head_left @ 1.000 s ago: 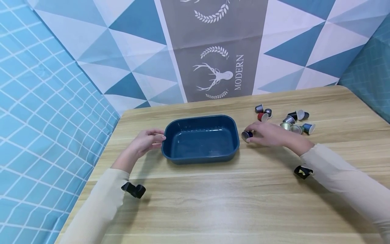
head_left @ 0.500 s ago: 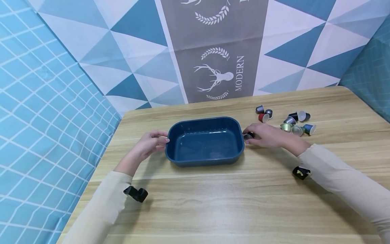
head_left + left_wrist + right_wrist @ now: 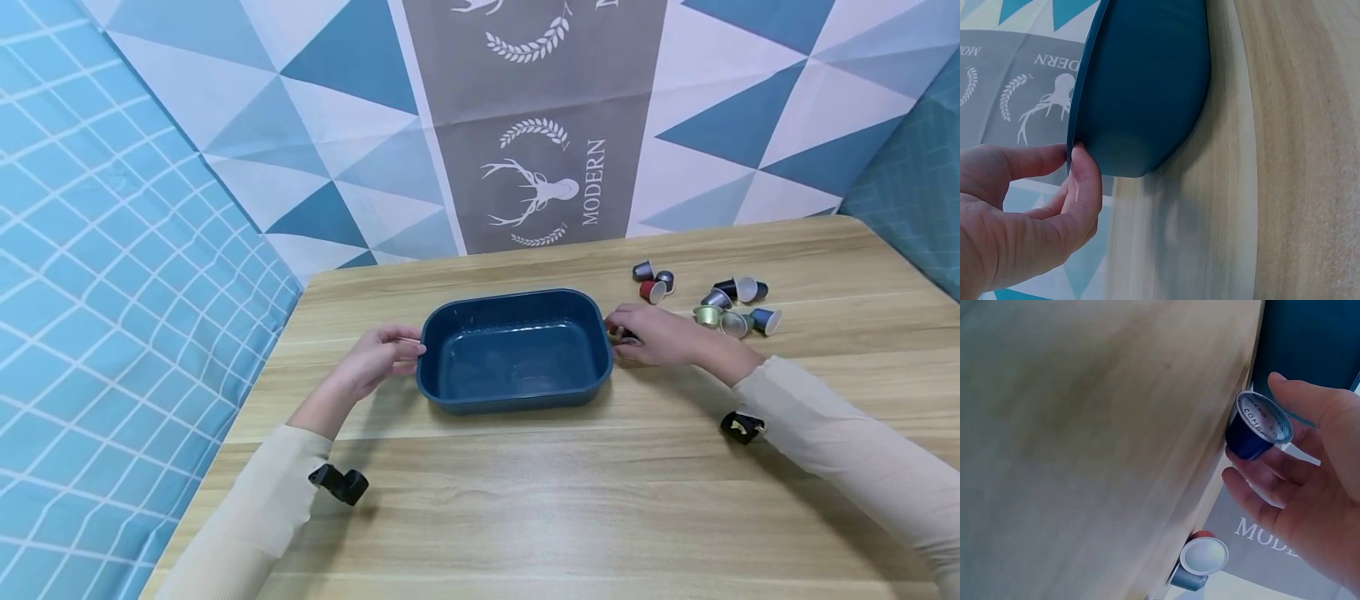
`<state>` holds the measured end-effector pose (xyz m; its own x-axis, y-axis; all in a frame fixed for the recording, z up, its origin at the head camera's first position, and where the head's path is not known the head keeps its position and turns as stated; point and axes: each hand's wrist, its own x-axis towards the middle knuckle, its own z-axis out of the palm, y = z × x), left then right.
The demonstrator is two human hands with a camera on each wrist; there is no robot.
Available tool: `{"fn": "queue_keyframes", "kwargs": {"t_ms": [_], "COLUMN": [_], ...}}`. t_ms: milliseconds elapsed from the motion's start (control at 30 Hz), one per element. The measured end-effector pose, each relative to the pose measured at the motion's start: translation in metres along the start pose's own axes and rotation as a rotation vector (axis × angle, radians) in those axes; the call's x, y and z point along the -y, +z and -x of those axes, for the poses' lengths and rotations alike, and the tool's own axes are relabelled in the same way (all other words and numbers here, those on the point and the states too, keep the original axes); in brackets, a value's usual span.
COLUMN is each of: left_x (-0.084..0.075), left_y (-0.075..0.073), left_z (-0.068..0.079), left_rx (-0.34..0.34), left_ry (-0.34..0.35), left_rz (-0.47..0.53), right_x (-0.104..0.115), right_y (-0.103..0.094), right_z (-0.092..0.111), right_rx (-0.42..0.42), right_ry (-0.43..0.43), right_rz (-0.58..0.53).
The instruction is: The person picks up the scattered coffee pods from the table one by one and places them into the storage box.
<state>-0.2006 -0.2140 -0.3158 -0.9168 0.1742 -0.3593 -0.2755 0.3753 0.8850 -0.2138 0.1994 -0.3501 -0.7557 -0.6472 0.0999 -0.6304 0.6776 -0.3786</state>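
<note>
A dark blue rectangular basin point(image 3: 517, 405) stands upright on the wooden table, with nothing lying inside. My left hand point(image 3: 382, 357) pinches its left rim; in the left wrist view the thumb point(image 3: 1088, 178) lies against the outer wall and the fingers cross the rim. My right hand point(image 3: 663, 335) is low at the basin's right end, fingertips right at the wall. Between its thumb and curled fingers it holds a blue coffee capsule point(image 3: 1250, 436) with a printed silver lid, best seen in the right wrist view. From the head, the fingers partly hide this capsule.
Behind the right hand lie a red capsule point(image 3: 651, 292) and two dark ones. Farther right is a looser cluster with a pale green capsule point(image 3: 707, 316), a blue capsule point(image 3: 765, 322) and several others. A patterned cloth wall point(image 3: 555, 100) rises behind the table.
The basin has slid right with my left hand, closing the gap to the right hand. The right hand has stayed nearly in place, and its capsule now sits deeper among the fingers.
</note>
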Motion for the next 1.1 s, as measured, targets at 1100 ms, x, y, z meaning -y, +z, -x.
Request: {"fn": "queue_keyframes", "kwargs": {"t_ms": [1100], "left_x": [-0.0040], "left_y": [0.0017], "left_z": [-0.0013], "left_rx": [0.000], "left_ry": [-0.028], "left_rz": [0.023], "right_x": [0.0004], "right_y": [-0.0043], "right_z": [0.0044], "right_rx": [0.027], "right_ry": [-0.022], "right_rz": [0.005]}}
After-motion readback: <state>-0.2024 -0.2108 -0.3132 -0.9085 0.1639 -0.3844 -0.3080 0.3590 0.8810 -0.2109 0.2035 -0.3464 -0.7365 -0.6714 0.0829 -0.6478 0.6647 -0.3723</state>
